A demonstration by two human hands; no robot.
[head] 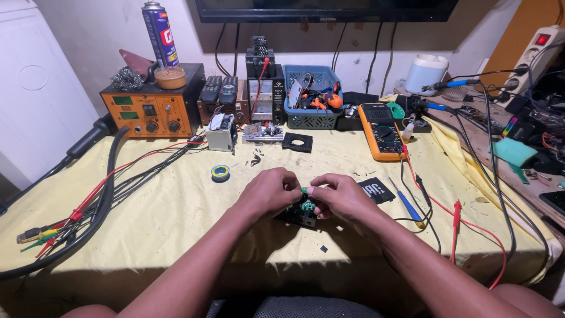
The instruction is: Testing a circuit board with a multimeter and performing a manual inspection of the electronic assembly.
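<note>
**Workbench inventory: both hands closed on a small circuit board**

- Table (pixel 176 206): covered in a yellow cloth, strewn with red and black cables at left and right.
- Orange bench unit (pixel 147 112): back left, carrying a spray can (pixel 160 32).
- Blue basket (pixel 312 97): back centre, filled with small tools.
- Yellow multimeter (pixel 381 131): right of centre, leads trailing toward the near edge.
- Left hand (pixel 268 191) and right hand (pixel 341 197): together at the table's near centre, fingers curled shut, each gripping one side of the board.
- Circuit board (pixel 300 213): small, dark, with green parts, held between the hands just above the cloth.
- Blue screwdriver (pixel 407 204): lying right of the hands.
- Solder spool (pixel 220 172): small, lying beyond the left hand.
</note>
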